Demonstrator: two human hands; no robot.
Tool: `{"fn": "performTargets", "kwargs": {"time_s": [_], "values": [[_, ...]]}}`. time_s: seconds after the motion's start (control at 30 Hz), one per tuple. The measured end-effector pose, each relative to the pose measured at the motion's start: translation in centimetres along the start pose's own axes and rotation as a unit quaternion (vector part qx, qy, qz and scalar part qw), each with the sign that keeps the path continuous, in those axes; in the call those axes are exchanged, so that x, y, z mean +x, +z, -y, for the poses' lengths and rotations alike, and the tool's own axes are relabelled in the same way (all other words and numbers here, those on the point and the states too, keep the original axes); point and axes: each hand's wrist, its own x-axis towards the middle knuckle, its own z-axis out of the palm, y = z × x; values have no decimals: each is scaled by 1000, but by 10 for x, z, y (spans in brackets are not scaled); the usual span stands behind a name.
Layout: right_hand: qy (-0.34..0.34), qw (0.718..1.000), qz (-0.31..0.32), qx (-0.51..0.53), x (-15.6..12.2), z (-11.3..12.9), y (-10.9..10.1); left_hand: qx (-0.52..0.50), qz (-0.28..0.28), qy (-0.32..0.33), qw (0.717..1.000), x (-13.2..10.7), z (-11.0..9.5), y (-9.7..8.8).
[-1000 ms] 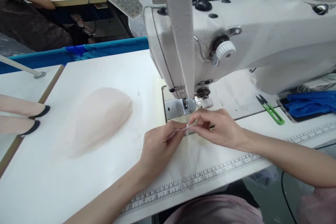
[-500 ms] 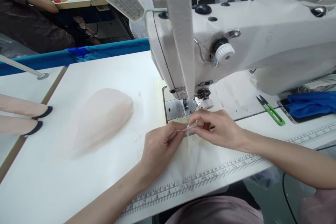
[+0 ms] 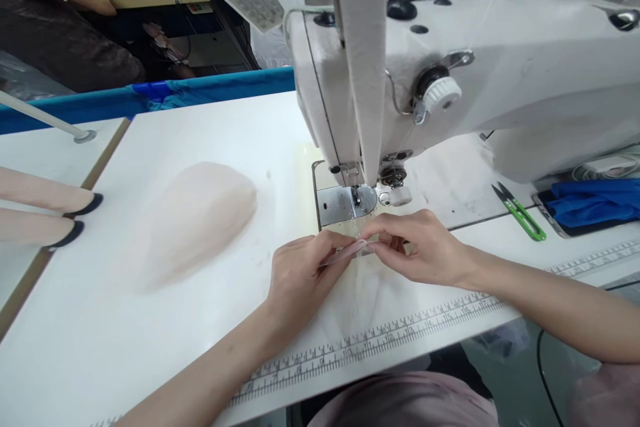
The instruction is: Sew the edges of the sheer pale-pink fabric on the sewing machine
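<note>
My left hand (image 3: 305, 273) pinches a thin strip of sheer, pale fabric (image 3: 345, 252) between thumb and forefinger. Its other end is gripped by the fingertips of my right hand (image 3: 417, 245), so the two hands almost meet. Both are just in front of the metal needle plate (image 3: 340, 205) of a white sewing machine (image 3: 340, 93). The strip lies below the presser foot (image 3: 356, 196), on the near side of it. Faint sheer material seems to hang from the fingers toward the table edge, but its outline is hard to make out.
A pale, see-through fabric piece (image 3: 210, 213) lies left on the white table (image 3: 240, 127). Green thread snips (image 3: 520, 213) and a blue cloth (image 3: 595, 201) on a phone-like device lie right. A printed ruler (image 3: 380, 340) runs along the front edge. Another person (image 3: 65, 33) sits beyond the blue border.
The view has shifted slightly, so the machine appears farther right. Both hands keep their pinch, and more of the pale strip now shows between them.
</note>
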Motion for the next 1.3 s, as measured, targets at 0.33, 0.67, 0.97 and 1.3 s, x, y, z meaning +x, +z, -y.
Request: {"fn": "performTargets", "kwargs": {"time_s": [0.33, 0.67, 0.97, 1.3], "values": [[-334, 890, -115, -288, -1, -2, -7, 17, 5, 51, 999, -2, -1, 2], [-295, 918, -78, -253, 0, 0, -13, -26, 44, 16, 999, -3, -5, 1], [59, 991, 5, -124, 9, -21, -1, 146, 39, 8, 989, -1, 3, 15], [86, 984, -4, -158, 13, -21, 0, 284, 35, 226, 931, -7, -11, 4]]}}
